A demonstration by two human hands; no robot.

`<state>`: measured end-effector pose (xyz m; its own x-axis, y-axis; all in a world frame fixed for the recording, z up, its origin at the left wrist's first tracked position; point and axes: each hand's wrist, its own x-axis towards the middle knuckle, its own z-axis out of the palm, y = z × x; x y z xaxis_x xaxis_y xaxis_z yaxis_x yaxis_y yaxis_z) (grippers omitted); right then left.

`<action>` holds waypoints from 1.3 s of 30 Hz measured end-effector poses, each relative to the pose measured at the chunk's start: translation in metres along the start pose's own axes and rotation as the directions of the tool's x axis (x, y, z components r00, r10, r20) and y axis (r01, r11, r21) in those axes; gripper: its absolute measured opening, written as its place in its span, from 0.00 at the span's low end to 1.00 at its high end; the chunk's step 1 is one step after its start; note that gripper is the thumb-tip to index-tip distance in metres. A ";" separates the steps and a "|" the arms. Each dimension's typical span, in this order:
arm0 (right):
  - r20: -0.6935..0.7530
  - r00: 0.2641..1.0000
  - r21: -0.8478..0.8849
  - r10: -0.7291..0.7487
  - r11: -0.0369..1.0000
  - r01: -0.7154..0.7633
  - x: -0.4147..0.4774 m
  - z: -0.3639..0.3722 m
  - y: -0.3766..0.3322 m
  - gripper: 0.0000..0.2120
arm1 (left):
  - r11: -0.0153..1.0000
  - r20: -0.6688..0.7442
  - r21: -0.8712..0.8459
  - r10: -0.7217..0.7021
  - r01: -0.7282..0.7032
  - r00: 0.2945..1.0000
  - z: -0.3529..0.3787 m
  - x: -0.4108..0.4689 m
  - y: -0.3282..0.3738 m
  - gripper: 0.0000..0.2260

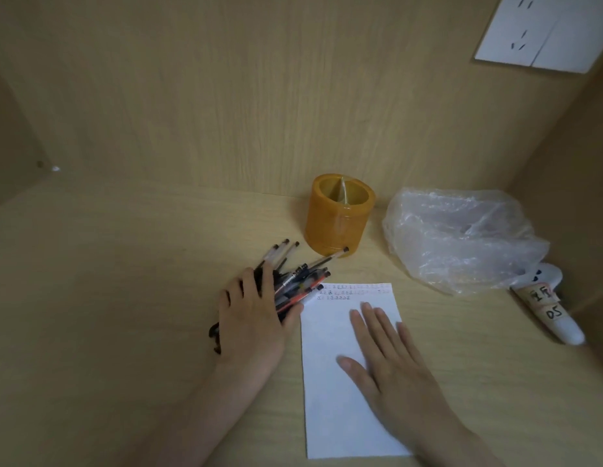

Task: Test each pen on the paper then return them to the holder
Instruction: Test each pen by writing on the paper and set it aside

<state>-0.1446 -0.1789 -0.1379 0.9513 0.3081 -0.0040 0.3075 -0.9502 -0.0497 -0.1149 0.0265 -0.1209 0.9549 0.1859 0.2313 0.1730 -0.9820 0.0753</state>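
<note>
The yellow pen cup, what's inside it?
The holder looks empty except for a thin divider; its very bottom is hidden. The pens lie in a pile on the desk, partly under the left hand.

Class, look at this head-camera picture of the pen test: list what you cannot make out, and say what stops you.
- Number of pens, head view: the left hand covers much of the pile.
- Writing atop the paper: too small to read.
- Contents of the bag: crinkled plastic blurs them.
- Bottom of the holder: its wall hides it.
- Paper under the right hand: covered.
</note>
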 end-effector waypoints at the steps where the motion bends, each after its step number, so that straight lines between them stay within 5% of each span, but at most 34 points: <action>1: -0.009 1.000 0.002 0.000 1.000 0.000 -0.001 0.000 -0.001 0.31 | 0.999 0.031 0.045 -0.029 0.028 0.999 -0.003 -0.003 0.005 0.35; 16: 0.066 0.998 0.032 -0.022 0.999 0.020 -0.010 -0.006 0.015 0.34 | 0.966 0.143 0.158 -0.229 0.206 0.963 -0.005 -0.015 0.014 0.37; 23: 0.075 0.996 0.109 -0.045 0.993 0.036 -0.009 -0.007 0.016 0.43 | 0.966 0.252 -0.126 -0.190 0.226 0.949 0.004 -0.007 0.013 0.47; 28: 0.099 0.993 0.107 -0.062 0.993 0.051 -0.007 -0.011 0.016 0.46 | 0.962 0.236 -0.250 -0.052 0.112 0.970 -0.001 -0.001 -0.001 0.35; 33: 0.115 0.991 0.102 -0.067 0.993 0.055 -0.008 -0.011 0.016 0.45 | 0.933 0.086 -0.221 0.308 -0.283 0.948 0.005 -0.006 -0.015 0.35; 39: 0.109 0.991 0.108 -0.082 0.992 0.070 -0.007 -0.013 0.017 0.42 | 0.970 0.182 -0.156 0.215 -0.188 0.959 0.006 0.001 -0.016 0.41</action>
<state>-0.1459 -0.1975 -0.1254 0.9152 0.3881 -0.1084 0.3697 -0.9157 -0.1575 -0.1150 0.0424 -0.1275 0.9973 -0.0387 0.0616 -0.0493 -0.9822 0.1810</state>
